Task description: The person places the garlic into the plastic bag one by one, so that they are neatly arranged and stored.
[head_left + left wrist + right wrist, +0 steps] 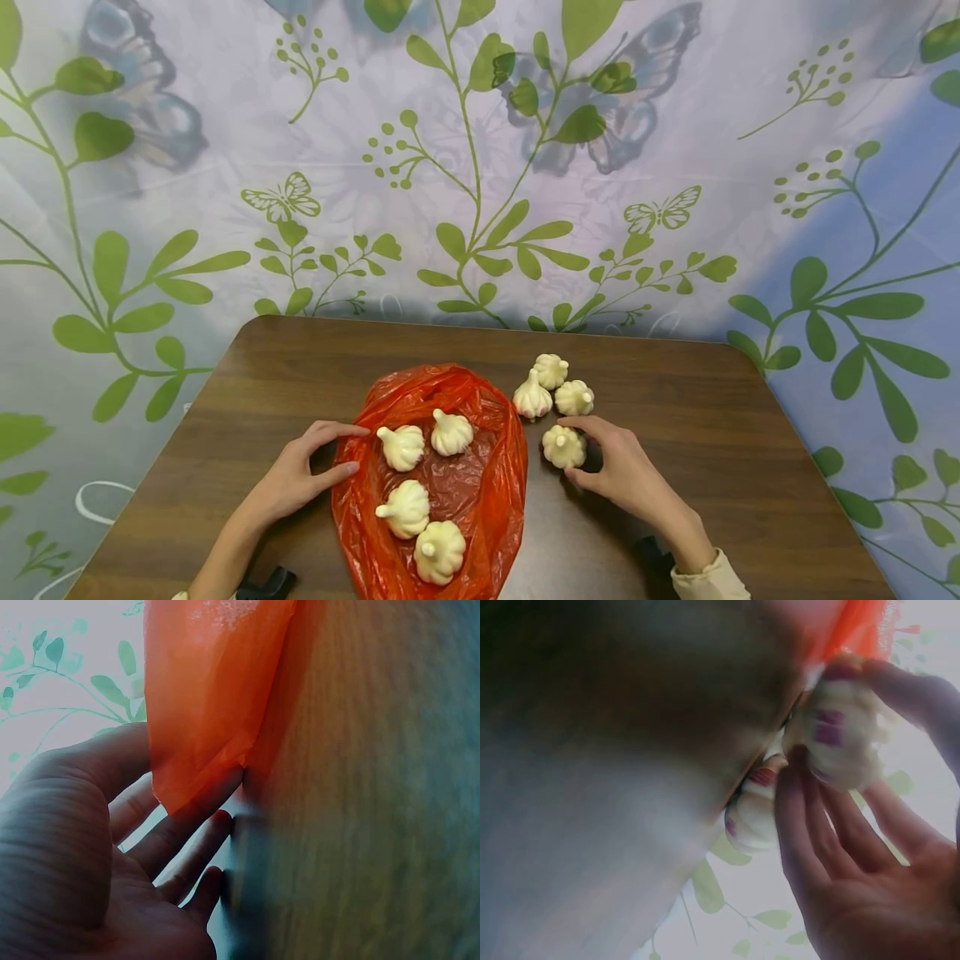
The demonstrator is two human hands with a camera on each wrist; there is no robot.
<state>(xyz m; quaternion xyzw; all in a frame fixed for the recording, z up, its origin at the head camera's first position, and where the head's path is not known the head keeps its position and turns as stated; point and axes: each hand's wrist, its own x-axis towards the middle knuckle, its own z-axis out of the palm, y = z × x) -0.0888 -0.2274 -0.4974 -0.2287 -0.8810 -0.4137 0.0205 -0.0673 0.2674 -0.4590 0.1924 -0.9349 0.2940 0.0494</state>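
A red plastic bag (pixel 510 508) lies spread on the table with its mouth wide, and several garlic bulbs (pixel 406 510) sit inside. At its left rim is my left hand (pixel 296 475), thumb and forefinger apart and touching the plastic. In the left wrist view, the bag's edge (pixel 210 690) hangs against the loosely stretched fingers. Just right of the bag, my right hand (pixel 626 471) pinches a garlic bulb (pixel 562 447) between thumb and fingers. The right wrist view shows this bulb (pixel 847 735) with a purple patch on its underside.
Three more garlic bulbs (pixel 532 395) stand close together behind my right hand, near the bag's right rim. Everything rests on a dark wooden table (pixel 675 400). A patterned cloth (pixel 480 167) with leaves and butterflies hangs behind the table's far edge.
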